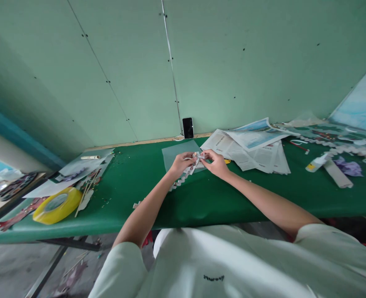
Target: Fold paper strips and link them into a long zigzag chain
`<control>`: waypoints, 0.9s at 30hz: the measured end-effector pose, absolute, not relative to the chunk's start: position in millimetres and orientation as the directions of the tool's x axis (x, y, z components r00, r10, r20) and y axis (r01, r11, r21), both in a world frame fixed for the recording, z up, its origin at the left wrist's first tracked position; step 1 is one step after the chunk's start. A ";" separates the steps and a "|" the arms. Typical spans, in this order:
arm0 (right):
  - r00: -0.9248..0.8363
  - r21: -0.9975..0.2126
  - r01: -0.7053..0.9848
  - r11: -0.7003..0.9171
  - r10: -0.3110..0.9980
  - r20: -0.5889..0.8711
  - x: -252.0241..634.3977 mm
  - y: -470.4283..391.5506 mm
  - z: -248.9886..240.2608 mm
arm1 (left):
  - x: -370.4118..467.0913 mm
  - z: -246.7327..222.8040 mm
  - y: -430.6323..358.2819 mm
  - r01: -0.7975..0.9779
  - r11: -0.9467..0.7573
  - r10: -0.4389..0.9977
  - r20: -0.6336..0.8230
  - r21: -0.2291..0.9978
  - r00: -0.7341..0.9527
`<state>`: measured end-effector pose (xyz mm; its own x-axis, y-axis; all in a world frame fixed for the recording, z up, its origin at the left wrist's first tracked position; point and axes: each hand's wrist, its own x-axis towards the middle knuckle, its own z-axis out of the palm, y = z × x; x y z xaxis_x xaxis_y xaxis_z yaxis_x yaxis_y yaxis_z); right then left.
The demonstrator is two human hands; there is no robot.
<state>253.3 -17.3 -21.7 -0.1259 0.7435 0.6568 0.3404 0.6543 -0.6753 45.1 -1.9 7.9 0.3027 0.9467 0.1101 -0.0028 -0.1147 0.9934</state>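
Note:
Both hands meet over a translucent sheet point(173, 154) on the green table. Between them is a small whitish folded strip piece point(197, 159), too small to make out in detail. My left hand point(182, 163) pinches its left side, with the fingers closed. The fingers of my right hand point(215, 162) close on its right side. A zigzag strip point(179, 182) trails down from the piece past my left hand. Something small and yellow point(227, 161) lies just beside my right hand.
Newspapers and a printed picture point(257, 134) lie at the right. A phone point(188, 128) leans on the wall. Farther right are a glue bottle point(317, 162) and purple cloth point(348, 166). A yellow tape roll point(58, 205), thin sticks point(88, 188) and papers lie left on the green table point(133, 165).

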 end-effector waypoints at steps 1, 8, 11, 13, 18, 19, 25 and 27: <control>-0.128 -0.678 0.336 0.653 0.745 0.655 253.5 -17.4 -21.5 | 45.2 8.3 -2.3 -0.006 -0.112 0.947 0.108 0.994 0.302; -0.139 -0.691 0.322 0.647 0.754 0.642 254.2 -19.7 -17.9 | 45.8 13.8 -6.8 0.013 -0.095 0.950 0.086 0.995 0.301; -0.134 -0.681 0.326 0.655 0.746 0.653 254.0 -19.8 -17.9 | 45.5 13.5 -6.5 0.017 -0.104 0.950 0.095 0.994 0.297; -0.135 -0.671 0.339 0.659 0.740 0.659 253.9 -19.3 -18.8 | 45.3 12.4 -5.6 0.033 -0.120 0.950 0.105 0.992 0.293; -0.127 -0.640 0.386 0.664 0.726 0.676 253.7 -17.4 -21.4 | 46.3 10.2 -5.1 0.064 -0.174 0.947 0.149 0.983 0.285; -0.124 -0.636 0.389 0.666 0.722 0.680 253.4 -17.0 -21.9 | 46.8 9.9 -5.3 0.068 -0.182 0.947 0.156 0.981 0.280; -0.102 -0.627 0.413 0.660 0.718 0.689 251.2 -16.7 -24.9 | 49.6 5.6 -5.2 0.135 -0.228 0.949 0.189 0.964 0.253; -0.102 -0.616 0.432 0.659 0.715 0.692 250.5 -17.7 -25.3 | 50.0 3.6 -4.7 0.155 -0.258 0.939 0.209 0.954 0.272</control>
